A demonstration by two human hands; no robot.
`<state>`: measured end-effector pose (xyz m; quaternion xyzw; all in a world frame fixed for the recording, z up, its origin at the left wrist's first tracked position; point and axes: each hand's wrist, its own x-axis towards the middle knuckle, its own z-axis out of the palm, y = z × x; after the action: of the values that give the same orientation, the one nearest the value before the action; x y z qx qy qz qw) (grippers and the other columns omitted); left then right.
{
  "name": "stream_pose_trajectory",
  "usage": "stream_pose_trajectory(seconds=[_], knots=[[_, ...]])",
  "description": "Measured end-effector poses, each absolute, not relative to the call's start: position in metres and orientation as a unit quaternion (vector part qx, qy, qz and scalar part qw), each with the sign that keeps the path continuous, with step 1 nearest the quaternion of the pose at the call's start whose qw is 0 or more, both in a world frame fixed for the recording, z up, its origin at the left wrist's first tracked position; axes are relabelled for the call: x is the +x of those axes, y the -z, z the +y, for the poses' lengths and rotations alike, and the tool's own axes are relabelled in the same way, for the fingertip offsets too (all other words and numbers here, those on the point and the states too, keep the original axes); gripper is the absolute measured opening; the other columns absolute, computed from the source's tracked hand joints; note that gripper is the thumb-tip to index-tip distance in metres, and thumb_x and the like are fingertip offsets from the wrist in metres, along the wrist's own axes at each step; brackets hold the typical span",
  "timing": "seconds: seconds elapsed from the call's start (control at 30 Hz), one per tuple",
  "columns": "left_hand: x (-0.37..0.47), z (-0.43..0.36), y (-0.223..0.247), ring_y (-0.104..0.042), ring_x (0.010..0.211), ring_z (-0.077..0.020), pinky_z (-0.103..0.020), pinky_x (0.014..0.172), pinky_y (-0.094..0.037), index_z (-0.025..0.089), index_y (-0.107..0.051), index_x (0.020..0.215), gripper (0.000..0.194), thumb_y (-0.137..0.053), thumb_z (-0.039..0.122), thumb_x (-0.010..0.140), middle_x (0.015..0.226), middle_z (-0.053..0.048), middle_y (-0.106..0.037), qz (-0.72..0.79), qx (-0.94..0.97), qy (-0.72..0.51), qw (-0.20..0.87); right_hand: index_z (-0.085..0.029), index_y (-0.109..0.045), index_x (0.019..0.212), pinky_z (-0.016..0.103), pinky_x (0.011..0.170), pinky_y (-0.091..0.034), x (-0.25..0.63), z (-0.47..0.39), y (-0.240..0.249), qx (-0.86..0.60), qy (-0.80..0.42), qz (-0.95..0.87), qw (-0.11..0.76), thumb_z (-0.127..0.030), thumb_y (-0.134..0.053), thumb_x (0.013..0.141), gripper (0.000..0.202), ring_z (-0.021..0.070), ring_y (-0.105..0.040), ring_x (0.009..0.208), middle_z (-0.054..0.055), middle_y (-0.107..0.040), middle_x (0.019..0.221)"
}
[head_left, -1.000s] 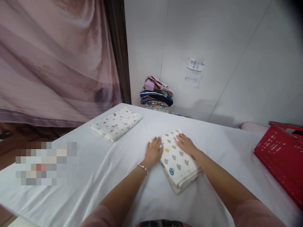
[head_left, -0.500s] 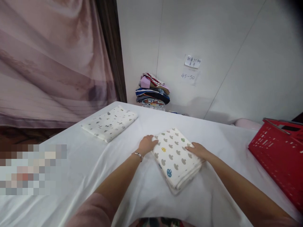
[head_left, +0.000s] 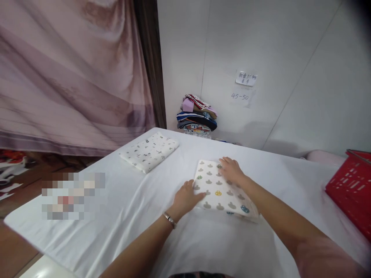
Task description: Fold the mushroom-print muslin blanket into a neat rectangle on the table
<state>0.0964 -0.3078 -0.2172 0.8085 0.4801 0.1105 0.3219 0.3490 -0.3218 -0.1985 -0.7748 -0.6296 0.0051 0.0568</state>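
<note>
A folded white cloth (head_left: 213, 185) with grey, yellow, green and blue mushroom prints lies on the white-covered table (head_left: 136, 227). My left hand (head_left: 187, 197) rests at its left edge, thumb spread over the top and fingers along the side. Across the cloth's upper right part lies my right hand (head_left: 232, 170), with its fingers stretched out flat. Part of the print is hidden under that hand and forearm. Farther left is a second folded white cloth (head_left: 150, 151) with small grey prints, apart from both hands.
A red plastic basket (head_left: 350, 189) stands at the right edge. Behind the table, a stack of folded fabrics (head_left: 197, 117) is by the wall, below paper notes (head_left: 245, 78). A pink curtain (head_left: 72, 77) hangs at left. A blurred-out patch (head_left: 72, 197) covers something on the table.
The mushroom cloth has turned counterclockwise on the table. My right hand has shifted from its right side to its far upper part; my left hand is nearer its front left. The view has swung left.
</note>
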Motion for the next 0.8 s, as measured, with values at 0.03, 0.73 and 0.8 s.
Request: stream_pose_trajectory(seconds=[0.03,0.73,0.8], knots=[[0.1,-0.307,0.218,-0.046,0.12,-0.0275,-0.035,0.096,-0.038,0.018,-0.038,0.132,0.071,-0.057,0.053,0.074,0.133,-0.013,-0.047,0.461,0.826,-0.136,0.296,-0.018,-0.038,0.137,0.046,0.108,-0.014,0.337,-0.332,0.201,-0.764,0.005,-0.641,0.074,-0.032,-0.04,0.087,0.052,0.0246,-0.021,0.136,0.011,-0.029,0.147],[0.121,-0.321,0.232,-0.021,0.136,-0.0256,-0.046,0.107,-0.027,0.018,-0.039,0.133,0.056,-0.043,0.042,0.083,0.146,-0.01,-0.03,0.35,0.886,-0.168,0.254,-0.016,-0.039,0.136,0.049,0.106,-0.022,0.364,-0.352,0.256,-0.801,0.041,-0.597,0.026,-0.049,-0.025,0.087,0.06,0.0272,-0.024,0.135,0.009,-0.03,0.147],[0.12,-0.321,0.232,-0.022,0.136,-0.026,-0.047,0.106,-0.028,0.019,-0.039,0.133,0.056,-0.043,0.044,0.083,0.146,-0.01,-0.031,0.349,0.884,-0.178,0.255,-0.018,-0.04,0.135,0.05,0.105,-0.024,0.372,-0.349,0.27,-0.795,0.052,-0.604,0.031,-0.051,-0.024,0.085,0.062,0.0271,-0.025,0.135,0.009,-0.032,0.146]])
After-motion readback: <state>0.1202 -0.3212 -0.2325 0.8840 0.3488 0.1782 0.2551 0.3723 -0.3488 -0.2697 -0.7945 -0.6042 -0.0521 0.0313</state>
